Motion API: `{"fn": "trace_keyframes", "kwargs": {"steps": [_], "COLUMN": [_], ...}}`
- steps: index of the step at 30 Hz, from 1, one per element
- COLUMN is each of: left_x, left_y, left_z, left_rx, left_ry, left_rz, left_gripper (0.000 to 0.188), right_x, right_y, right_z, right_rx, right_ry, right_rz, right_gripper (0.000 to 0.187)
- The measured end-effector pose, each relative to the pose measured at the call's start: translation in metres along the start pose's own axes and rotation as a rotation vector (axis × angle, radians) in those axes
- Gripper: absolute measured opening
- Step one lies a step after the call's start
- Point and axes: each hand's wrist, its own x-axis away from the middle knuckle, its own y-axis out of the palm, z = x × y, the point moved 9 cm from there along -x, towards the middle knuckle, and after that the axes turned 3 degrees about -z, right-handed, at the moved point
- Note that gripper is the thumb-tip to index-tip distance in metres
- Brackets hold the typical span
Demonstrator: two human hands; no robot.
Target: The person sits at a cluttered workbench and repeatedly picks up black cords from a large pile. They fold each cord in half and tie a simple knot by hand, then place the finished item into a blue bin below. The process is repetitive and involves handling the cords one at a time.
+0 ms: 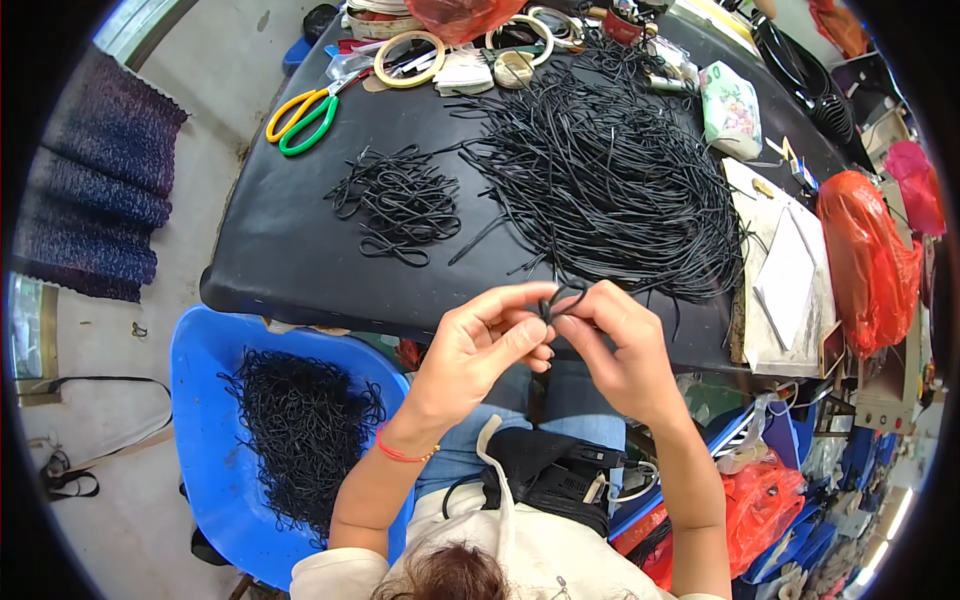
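Observation:
Both hands meet at the table's near edge over my lap. My left hand [488, 345] pinches a thin black cord [546, 308] between thumb and fingers. Close beside it, my right hand [622, 350] grips the same cord, which bends into a small loop between the fingertips. Whether the loop is knotted cannot be made out. Just beyond the hands spreads a large heap of straight black cords [610, 190]. To its left lies a smaller pile of looped black cords [400, 205].
A blue plastic tub [205, 470] holding tangled black cords stands at lower left. Scissors with yellow and green handles [307, 122] lie at the table's far left, near tape rolls [410, 39]. A white board [768, 320] and a red plastic bag [868, 265] sit at right.

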Motion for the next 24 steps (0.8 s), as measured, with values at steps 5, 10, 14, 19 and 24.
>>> {"fn": "trace_keyframes", "kwargs": {"steps": [5, 10, 14, 19, 24], "left_x": [0.000, 0.000, 0.003, 0.006, 0.010], "left_y": [-0.018, -0.018, -0.019, -0.018, -0.016], "left_z": [-0.004, -0.004, -0.009, -0.015, -0.006], "left_rx": [-0.103, -0.042, 0.037, 0.126, 0.041], "left_ry": [0.054, 0.113, 0.141, 0.172, 0.293], "left_rz": [0.123, 0.135, 0.187, 0.258, 0.359], "left_gripper": [0.022, 0.019, 0.017, 0.014, 0.014], "right_x": [0.013, 0.023, 0.017, 0.017, 0.016], "right_y": [0.015, 0.036, 0.027, 0.023, 0.021], "right_z": [0.008, 0.024, 0.023, 0.029, 0.027], "right_rx": [-0.286, -0.802, -0.701, -0.549, -0.407], "right_ry": [0.230, 0.439, 0.405, 0.425, 0.381], "right_rz": [-0.044, -0.114, 0.014, 0.108, 0.202], "right_gripper": [0.016, 0.016, 0.009, 0.011, 0.016]}}
